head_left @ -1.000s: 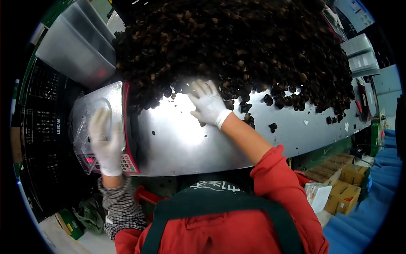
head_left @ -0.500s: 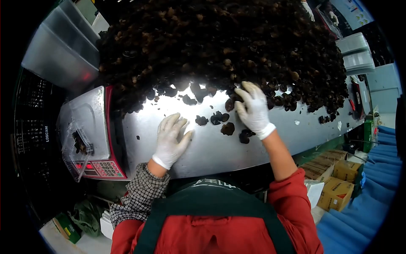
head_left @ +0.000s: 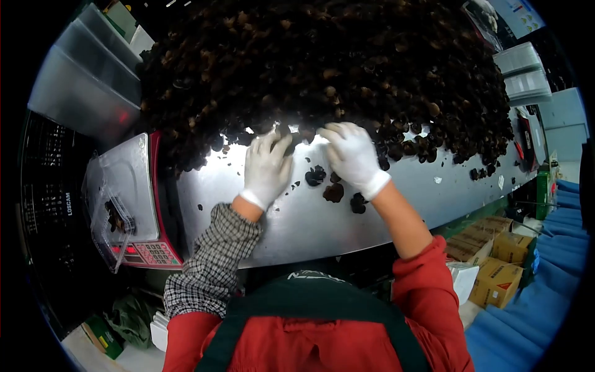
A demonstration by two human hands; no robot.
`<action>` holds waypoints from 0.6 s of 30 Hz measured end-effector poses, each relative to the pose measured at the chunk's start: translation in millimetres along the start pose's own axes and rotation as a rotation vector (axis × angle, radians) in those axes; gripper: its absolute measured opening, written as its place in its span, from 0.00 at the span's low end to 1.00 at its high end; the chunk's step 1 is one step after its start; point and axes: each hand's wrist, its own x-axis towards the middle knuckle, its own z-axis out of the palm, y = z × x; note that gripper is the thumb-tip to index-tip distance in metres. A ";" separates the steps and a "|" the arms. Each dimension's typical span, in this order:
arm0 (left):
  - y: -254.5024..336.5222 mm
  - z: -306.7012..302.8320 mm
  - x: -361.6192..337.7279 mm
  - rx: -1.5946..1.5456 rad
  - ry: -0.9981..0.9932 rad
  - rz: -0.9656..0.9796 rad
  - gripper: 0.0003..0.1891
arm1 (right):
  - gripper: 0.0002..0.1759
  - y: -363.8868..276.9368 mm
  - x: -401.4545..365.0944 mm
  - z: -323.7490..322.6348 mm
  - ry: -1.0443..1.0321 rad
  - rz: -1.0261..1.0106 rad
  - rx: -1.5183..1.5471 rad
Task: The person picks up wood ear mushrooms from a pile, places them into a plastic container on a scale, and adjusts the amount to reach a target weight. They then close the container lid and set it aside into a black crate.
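Observation:
A large heap of dried wood ear mushrooms, dark brown to black, covers the back of a metal table. My left hand, in a white glove, reaches to the heap's front edge with fingers stretched and parted; its fingertips are beside dark pieces there. To its right, my right hand, also gloved, points leftward with bent fingers and the thumb apart. Nothing held shows in either hand. Loose wood ear pieces lie just below the right hand, with another piece near its wrist.
On the left stands a digital scale bearing a clear plastic box with a few dark pieces inside. Behind it are stacked clear bins. Stacked clear trays stand at the right; cardboard boxes are below the table.
My left hand has moved forward and right to the heap's edge. My right hand has shifted slightly left and turned inward, bringing the hands closer together. A loose piece between them is no longer visible.

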 end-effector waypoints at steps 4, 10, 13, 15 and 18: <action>-5.7 22.3 21.8 0.126 -0.067 -0.044 0.26 | 0.12 1.2 23.2 44.6 -0.082 -0.022 -0.197; -8.3 30.3 1.0 -0.030 -0.037 -0.063 0.14 | 0.11 35.9 -33.9 -36.6 0.074 0.273 0.039; -9.1 25.5 6.0 -0.177 -0.029 -0.157 0.14 | 0.12 17.0 -71.6 -76.9 -0.001 0.633 0.321; -11.3 21.3 7.0 -0.293 -0.006 -0.218 0.13 | 0.12 3.9 -104.1 -112.5 -0.131 0.783 0.410; -6.0 10.9 8.3 -0.446 -0.022 -0.370 0.12 | 0.16 1.3 -186.8 -169.0 -0.365 1.029 0.393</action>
